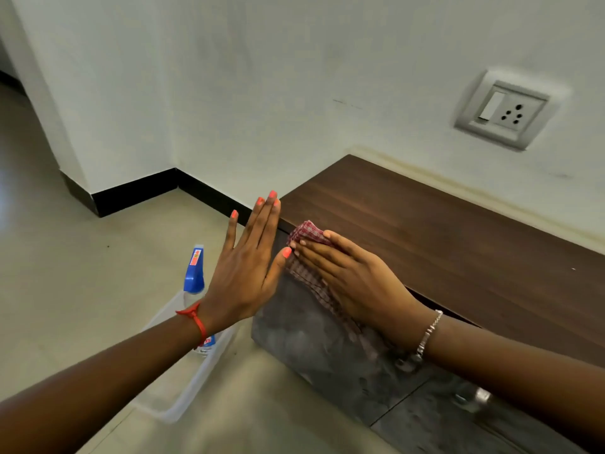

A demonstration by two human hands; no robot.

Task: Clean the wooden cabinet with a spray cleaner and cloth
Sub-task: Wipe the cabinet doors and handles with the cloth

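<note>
Under the right hand [357, 283], 1 checked maroon cloth [307, 234] lies folded over the end corner of the wooden cabinet [442, 231]. The hand lies flat on the cloth with fingers straight, pressing rather than gripping, likely so the whole palm drives the wipe along the edge. Just beside its fingertips stands the left hand [248, 267], upright and flat, fingers straight and together, holding nothing. Its thumb tip nearly meets the cloth. It seems to guard or steady the cabinet's end, though I cannot tell whether it touches the wood.

Behind the left wrist, 1 spray bottle [193, 273] with a blue head stands in 1 clear plastic tub [183, 398] on the floor, parked within reach while both hands are busy. Beyond the right hand the dark surface runs along the wall, where 1 socket plate [504, 109] sits above it.
</note>
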